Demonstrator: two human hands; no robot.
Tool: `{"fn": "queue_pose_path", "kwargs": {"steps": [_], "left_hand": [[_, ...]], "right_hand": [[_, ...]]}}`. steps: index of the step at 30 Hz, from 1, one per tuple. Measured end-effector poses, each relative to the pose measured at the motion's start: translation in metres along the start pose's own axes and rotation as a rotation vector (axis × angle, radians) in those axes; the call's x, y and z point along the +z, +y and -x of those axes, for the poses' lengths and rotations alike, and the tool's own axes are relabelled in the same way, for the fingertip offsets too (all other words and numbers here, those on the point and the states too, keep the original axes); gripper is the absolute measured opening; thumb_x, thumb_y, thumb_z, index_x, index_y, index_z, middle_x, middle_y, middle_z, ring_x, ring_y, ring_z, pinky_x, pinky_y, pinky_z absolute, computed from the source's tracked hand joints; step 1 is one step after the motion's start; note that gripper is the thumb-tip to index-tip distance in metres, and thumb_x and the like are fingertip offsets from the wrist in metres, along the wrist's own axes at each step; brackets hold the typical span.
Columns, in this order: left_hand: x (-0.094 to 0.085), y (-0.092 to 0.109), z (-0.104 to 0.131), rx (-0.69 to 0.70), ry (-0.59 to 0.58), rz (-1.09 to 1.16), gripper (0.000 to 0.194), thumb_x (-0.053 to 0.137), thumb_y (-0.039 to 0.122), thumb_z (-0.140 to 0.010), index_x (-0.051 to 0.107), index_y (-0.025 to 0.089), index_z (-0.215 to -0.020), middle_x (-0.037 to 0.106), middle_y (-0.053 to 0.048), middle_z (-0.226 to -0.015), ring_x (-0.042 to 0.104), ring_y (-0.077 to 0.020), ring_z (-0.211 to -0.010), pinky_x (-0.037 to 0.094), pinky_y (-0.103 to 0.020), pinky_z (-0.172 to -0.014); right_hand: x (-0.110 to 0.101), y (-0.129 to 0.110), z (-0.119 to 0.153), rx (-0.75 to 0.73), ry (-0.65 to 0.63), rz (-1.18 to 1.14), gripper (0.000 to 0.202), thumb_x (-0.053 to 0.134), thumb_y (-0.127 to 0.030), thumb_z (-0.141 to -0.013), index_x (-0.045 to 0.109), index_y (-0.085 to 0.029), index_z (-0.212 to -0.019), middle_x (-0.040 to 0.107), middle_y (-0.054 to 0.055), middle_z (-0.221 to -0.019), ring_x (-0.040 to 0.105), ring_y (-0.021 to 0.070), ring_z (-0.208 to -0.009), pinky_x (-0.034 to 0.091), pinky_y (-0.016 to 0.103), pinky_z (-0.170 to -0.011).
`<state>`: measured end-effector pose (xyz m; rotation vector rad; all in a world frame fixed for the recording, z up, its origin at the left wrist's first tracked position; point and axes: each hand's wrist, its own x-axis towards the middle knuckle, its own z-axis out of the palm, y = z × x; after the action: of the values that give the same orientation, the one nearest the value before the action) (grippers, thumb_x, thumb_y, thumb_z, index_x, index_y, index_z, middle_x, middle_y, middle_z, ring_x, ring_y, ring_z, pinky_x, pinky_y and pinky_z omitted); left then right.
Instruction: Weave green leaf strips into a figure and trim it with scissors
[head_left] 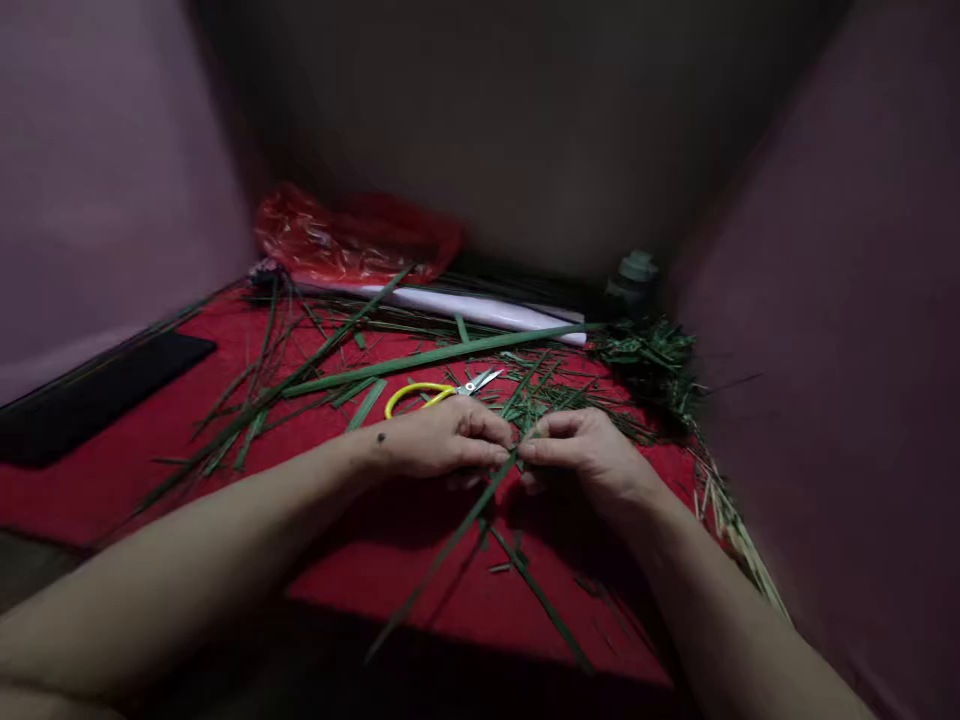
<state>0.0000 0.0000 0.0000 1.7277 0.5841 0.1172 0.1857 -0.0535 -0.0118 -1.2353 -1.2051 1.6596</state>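
Two hands, left (435, 437) and right (600, 462), pinch a green strip (466, 523) in their fingertips, close work calling for steadiness.

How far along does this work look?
Some cutting looks done: short green pieces lie scattered near the scissors. In hand, the left hand and right hand pinch a narrow green strip. Probably left: a long, broad green strip lies loose beyond the scissors. Whether the dark green bundle at right is finished is unclear, so I can't judge how much remains.
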Motion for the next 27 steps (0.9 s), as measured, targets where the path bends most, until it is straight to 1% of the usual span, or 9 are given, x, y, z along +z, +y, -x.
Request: {"fn": "queue_pose_path", "kwargs": {"steps": [5,9,13,16,18,20,22,24,27], "left_hand": [[0.001,-0.001,-0.002,0.02,0.002,0.026,0.021,0.052,0.024,-0.077,0.048,0.013,-0.06,0.043,0.006,-0.043,0.036,-0.0041,-0.039,0.026,-0.015,-0.038],[0.001,-0.001,-0.003,-0.008,0.039,0.1,0.022,0.054,0.029,-0.077,0.049,0.014,-0.062,0.045,0.006,-0.045,0.038,-0.0045,-0.039,0.028,-0.016,-0.039],[0.002,0.003,-0.002,-0.033,0.068,0.131,0.029,0.05,0.038,-0.079,0.052,0.014,-0.065,0.054,0.002,-0.052,0.047,-0.0071,-0.043,0.038,-0.019,-0.047],[0.005,0.005,-0.002,-0.027,0.132,0.128,0.034,0.042,0.044,-0.083,0.055,0.014,-0.075,0.062,-0.002,-0.061,0.054,-0.0102,-0.049,0.043,-0.022,-0.051],[0.009,0.005,-0.002,-0.017,0.17,0.119,0.029,0.046,0.041,-0.082,0.056,0.014,-0.084,0.064,-0.003,-0.067,0.057,-0.0115,-0.053,0.044,-0.022,-0.051],[0.013,0.004,-0.003,0.014,0.21,0.089,0.021,0.053,0.034,-0.078,0.056,0.016,-0.087,0.064,-0.001,-0.068,0.059,-0.012,-0.058,0.045,-0.021,-0.053],[0.016,0.003,-0.004,0.056,0.281,0.0,0.014,0.057,0.028,-0.076,0.057,0.015,-0.083,0.063,0.0,-0.067,0.059,-0.0113,-0.061,0.045,-0.02,-0.056],[0.018,0.001,-0.005,0.082,0.357,-0.1,0.013,0.055,0.026,-0.077,0.058,0.014,-0.078,0.06,0.001,-0.063,0.058,-0.0098,-0.058,0.045,-0.019,-0.055],[0.02,-0.002,-0.005,0.081,0.387,-0.16,0.016,0.05,0.028,-0.08,0.058,0.014,-0.076,0.056,0.002,-0.056,0.054,-0.0081,-0.051,0.042,-0.017,-0.049]], "right_hand": [[0.001,-0.001,0.002,-0.025,0.04,-0.006,0.016,0.07,-0.025,-0.062,0.061,-0.012,-0.06,0.062,0.002,-0.051,0.055,0.0112,-0.045,0.041,0.023,-0.049],[-0.003,-0.004,0.004,-0.03,0.057,-0.026,0.017,0.07,-0.026,-0.062,0.061,-0.012,-0.061,0.061,0.002,-0.052,0.055,0.0106,-0.045,0.041,0.022,-0.047],[-0.009,-0.005,0.004,-0.006,0.108,0.006,0.02,0.07,-0.03,-0.062,0.06,-0.013,-0.061,0.061,0.002,-0.052,0.054,0.0105,-0.044,0.04,0.022,-0.046],[-0.009,-0.004,0.003,-0.031,0.128,0.029,0.019,0.07,-0.03,-0.062,0.061,-0.013,-0.062,0.061,0.002,-0.052,0.054,0.0103,-0.045,0.04,0.022,-0.047],[-0.007,-0.002,0.002,-0.051,0.133,0.041,0.019,0.069,-0.03,-0.063,0.061,-0.013,-0.061,0.061,0.002,-0.052,0.053,0.0098,-0.045,0.039,0.022,-0.046],[-0.005,0.0,0.001,-0.046,0.132,0.043,0.02,0.068,-0.03,-0.063,0.061,-0.013,-0.059,0.06,0.002,-0.051,0.052,0.0095,-0.044,0.039,0.022,-0.045],[-0.004,0.001,-0.001,-0.019,0.129,0.025,0.02,0.068,-0.032,-0.062,0.061,-0.013,-0.06,0.06,0.002,-0.05,0.052,0.0098,-0.043,0.039,0.022,-0.044],[-0.003,0.003,-0.001,0.001,0.126,0.002,0.021,0.069,-0.032,-0.062,0.061,-0.013,-0.062,0.061,0.002,-0.05,0.053,0.0102,-0.043,0.04,0.022,-0.044],[-0.003,0.003,-0.001,-0.004,0.115,-0.039,0.02,0.069,-0.031,-0.063,0.059,-0.013,-0.063,0.061,0.002,-0.051,0.054,0.01,-0.044,0.041,0.021,-0.045]]}}
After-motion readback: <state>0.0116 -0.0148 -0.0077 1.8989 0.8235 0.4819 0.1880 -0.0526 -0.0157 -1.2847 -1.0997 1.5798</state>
